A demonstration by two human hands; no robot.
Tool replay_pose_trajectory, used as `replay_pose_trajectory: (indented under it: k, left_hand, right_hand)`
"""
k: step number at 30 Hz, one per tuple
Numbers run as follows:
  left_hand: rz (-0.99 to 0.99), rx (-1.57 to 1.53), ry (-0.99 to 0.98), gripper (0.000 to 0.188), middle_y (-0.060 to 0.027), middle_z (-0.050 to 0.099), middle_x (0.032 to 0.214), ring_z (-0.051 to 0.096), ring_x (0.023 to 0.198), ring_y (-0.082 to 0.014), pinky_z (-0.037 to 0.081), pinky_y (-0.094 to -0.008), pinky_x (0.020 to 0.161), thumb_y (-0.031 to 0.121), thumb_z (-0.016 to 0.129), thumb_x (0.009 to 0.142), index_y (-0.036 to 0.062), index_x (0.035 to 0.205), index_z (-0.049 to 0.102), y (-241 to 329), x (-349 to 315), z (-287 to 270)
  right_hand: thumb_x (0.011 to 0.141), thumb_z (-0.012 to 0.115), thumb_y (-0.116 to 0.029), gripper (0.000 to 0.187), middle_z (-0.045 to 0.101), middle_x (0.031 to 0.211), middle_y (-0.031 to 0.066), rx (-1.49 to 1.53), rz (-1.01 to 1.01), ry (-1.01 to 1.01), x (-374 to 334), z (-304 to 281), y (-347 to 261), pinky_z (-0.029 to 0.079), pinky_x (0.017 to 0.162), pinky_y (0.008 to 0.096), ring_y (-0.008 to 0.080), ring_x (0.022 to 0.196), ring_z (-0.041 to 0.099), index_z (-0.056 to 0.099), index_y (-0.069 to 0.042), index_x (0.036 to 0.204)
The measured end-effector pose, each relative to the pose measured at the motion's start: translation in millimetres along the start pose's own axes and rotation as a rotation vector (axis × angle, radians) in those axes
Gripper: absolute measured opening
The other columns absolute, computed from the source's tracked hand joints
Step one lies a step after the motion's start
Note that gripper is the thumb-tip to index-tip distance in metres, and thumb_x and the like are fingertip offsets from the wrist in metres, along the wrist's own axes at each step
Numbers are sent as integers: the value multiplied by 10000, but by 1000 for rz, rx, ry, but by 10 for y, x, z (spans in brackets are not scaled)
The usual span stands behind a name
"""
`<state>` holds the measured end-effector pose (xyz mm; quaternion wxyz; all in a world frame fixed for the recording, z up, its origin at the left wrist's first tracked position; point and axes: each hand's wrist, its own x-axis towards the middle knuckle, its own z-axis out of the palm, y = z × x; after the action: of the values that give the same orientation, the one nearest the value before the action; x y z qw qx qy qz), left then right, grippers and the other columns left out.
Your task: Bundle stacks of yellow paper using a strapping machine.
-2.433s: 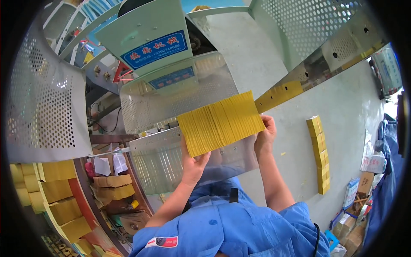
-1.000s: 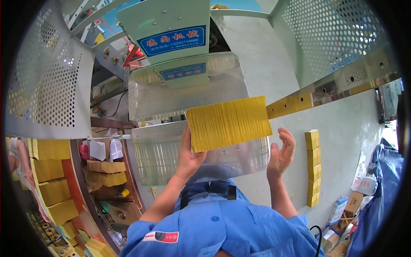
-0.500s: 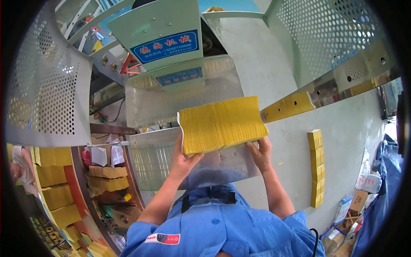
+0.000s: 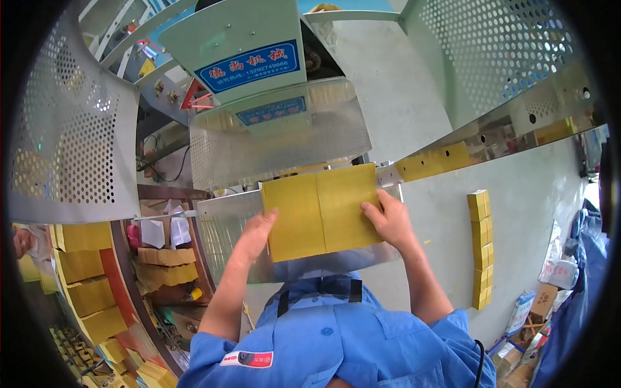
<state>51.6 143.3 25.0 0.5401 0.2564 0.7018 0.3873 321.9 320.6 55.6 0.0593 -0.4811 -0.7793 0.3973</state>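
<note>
A thick stack of yellow paper [image 4: 322,213] is between my two hands over a shiny metal tray. Its flat top face is toward me, with a line running down the middle. At its left edge my left hand [image 4: 253,234] is closed, thumb on the top and the other fingers hidden beneath. My right hand [image 4: 391,220] grips the right edge, its thumb lying on the upper face. The metal tray [image 4: 223,226] shows around the stack, below a slanted metal plate [image 4: 278,132] of the machine.
Perforated guards stand at the left [image 4: 71,129] and right [image 4: 479,58]. A metal bar [image 4: 504,132] reaches out to the right. On the floor at right lies a row of yellow paper bundles [image 4: 480,249]. Shelves at left hold yellow stacks [image 4: 90,265]; part of another person [image 4: 24,240] shows beyond.
The stack has been turned over from its ridged sheet edges to its flat face, and sits slightly lower and to the left. Both hands have shifted to its side edges.
</note>
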Motion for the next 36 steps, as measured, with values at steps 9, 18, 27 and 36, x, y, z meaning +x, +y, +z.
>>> replay_pose_trajectory:
  k: [9, 18, 27, 36]
  left_hand:
    - [89, -67, 219, 659, -102, 635, 1158, 592, 1053, -282, 434, -391, 965, 583, 387, 1008, 18, 1280, 588, -473, 120, -107]
    - [250, -465, 173, 573, -104, 554, 1278, 515, 1190, -217, 398, -347, 1017, 483, 450, 1024, 19, 1360, 470, -576, 233, 253]
    - [195, -799, 74, 631, -76, 513, 1408, 503, 1271, -212, 396, -352, 1071, 518, 349, 1047, 36, 1448, 420, -305, 96, 537]
    - [244, -984, -39, 479, -82, 577, 1326, 554, 1204, -199, 441, -338, 1026, 352, 364, 1054, 33, 1391, 485, -269, 37, 412]
  right_hand:
    - [1031, 521, -263, 408, 655, 1187, 67, 744, 51, 37, -14, 210, 354, 447, 944, 270, 143, 1088, 579, 577, 26, 1313]
    - [1032, 503, -257, 391, 626, 1219, 84, 1099, 151, 179, -48, 443, 317, 472, 949, 295, 160, 1106, 586, 556, 10, 1312]
    - [1045, 410, -237, 437, 535, 1367, 105, 1210, 106, 167, -24, 489, 260, 426, 1040, 322, 198, 1248, 515, 453, -17, 1420]
    - [1057, 404, -346, 546, 396, 1520, 113, 1238, 39, 7, -59, 519, 334, 304, 1151, 352, 233, 1398, 373, 355, -32, 1502]
